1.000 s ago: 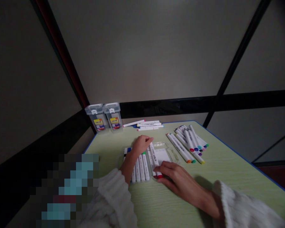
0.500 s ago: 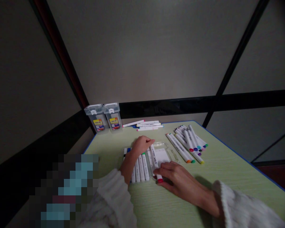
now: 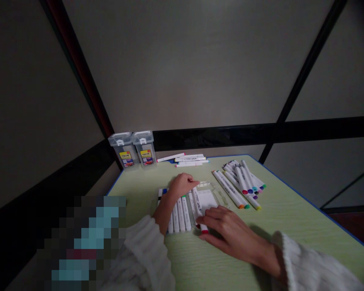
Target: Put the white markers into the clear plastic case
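A white marker with a red end [image 3: 196, 202] lies lengthwise at the open clear plastic case [image 3: 221, 197]. At the marker's far end my left hand [image 3: 182, 186] is closed, its thumb and bent fingers on the tip. My right hand [image 3: 229, 228] grips the near end, fingers on top and thumb beside the red cap. Several white markers [image 3: 181, 216] stand side by side in a row just left of it, partly hidden by my left wrist. A white card [image 3: 206, 199] shows inside the case.
Loose markers [image 3: 245, 178] with coloured ends lie piled on the right of the pale green table [image 3: 291, 218]. More markers [image 3: 189, 159] lie along the back edge. Two lidded clear boxes [image 3: 147, 151] with yellow labels stand at the back left, near the wall.
My right thumb has opened slightly away from the red end, while its fingers stay on the marker. My left hand is nearly still at the far end.
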The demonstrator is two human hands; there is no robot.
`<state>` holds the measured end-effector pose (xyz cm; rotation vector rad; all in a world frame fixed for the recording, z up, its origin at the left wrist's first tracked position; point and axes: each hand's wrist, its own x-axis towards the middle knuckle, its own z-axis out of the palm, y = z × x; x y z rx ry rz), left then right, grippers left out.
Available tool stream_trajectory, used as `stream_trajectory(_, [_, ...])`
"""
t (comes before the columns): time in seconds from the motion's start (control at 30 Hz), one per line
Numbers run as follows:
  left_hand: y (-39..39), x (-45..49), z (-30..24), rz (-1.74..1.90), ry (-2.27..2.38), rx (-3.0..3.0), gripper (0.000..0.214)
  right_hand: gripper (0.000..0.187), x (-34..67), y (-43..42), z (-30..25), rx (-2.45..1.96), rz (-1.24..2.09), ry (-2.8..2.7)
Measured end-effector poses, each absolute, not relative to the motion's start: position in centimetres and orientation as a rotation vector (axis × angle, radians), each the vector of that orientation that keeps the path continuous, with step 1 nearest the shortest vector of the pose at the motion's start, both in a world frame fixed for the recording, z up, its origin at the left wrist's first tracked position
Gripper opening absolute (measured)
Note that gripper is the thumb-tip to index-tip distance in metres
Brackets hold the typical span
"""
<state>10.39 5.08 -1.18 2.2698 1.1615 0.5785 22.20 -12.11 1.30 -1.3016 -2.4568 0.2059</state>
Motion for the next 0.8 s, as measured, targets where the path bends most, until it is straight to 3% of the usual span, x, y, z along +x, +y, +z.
stream_trajectory(0.3, [4.6,10.2,-0.9,0.545,1.258,2.379,0.036,0.017,22.1,-12.2,1.6,-1.336,0.171,-2.450])
stream_trajectory(0.8, [5.6,9.3,-1.0,0.650,1.273,2.345,0.043,0.025,23.4,-11.8,1.4,-1.423,0.002,-2.311])
